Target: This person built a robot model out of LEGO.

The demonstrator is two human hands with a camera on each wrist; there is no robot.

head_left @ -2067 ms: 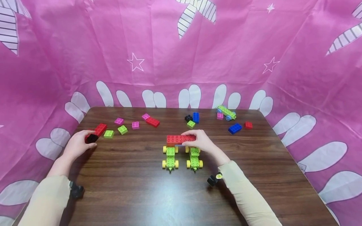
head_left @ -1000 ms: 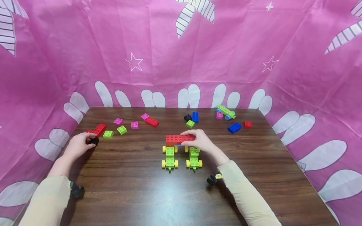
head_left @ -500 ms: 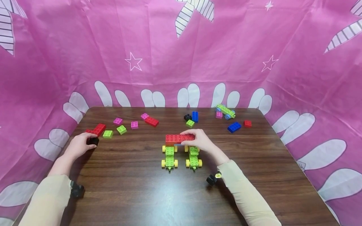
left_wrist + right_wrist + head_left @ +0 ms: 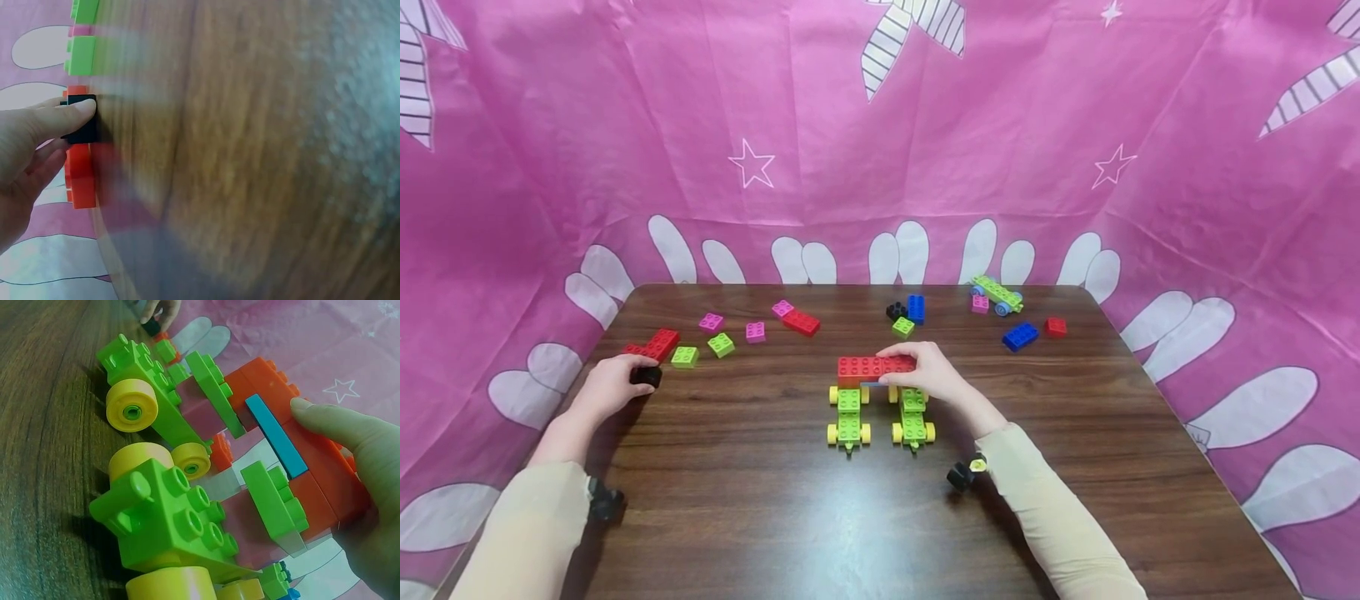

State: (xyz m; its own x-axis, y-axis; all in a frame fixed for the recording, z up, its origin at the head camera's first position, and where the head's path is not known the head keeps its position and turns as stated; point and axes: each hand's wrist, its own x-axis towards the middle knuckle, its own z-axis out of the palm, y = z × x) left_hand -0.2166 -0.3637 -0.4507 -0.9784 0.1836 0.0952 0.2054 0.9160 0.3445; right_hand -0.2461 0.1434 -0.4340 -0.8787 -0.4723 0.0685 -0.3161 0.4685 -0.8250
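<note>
Two green wheeled bases point(image 4: 849, 427) stand side by side, near ends toward the person, at the middle of the bench point(image 4: 737, 517); their yellow wheels point(image 4: 832, 434) may roll and spread the pair if pressed unevenly. At their far ends, the red bridge point(image 4: 859, 368) spans both. The right hand point(image 4: 931, 372) grips its right end, thumb on the near face; lifting or twisting here could separate the studs from the pink bricks point(image 4: 200, 407) below. The bridge appears glossy, studded on top and seamed between joined bricks, with a blue strip point(image 4: 277, 437) underneath. At the left, the left hand point(image 4: 606, 387) pinches a black brick point(image 4: 647, 377) between thumb and fingers; careless withdrawal could disturb the adjacent red bricks point(image 4: 662, 343). Farther right lies a blue-wheeled base point(image 4: 997, 293).
</note>
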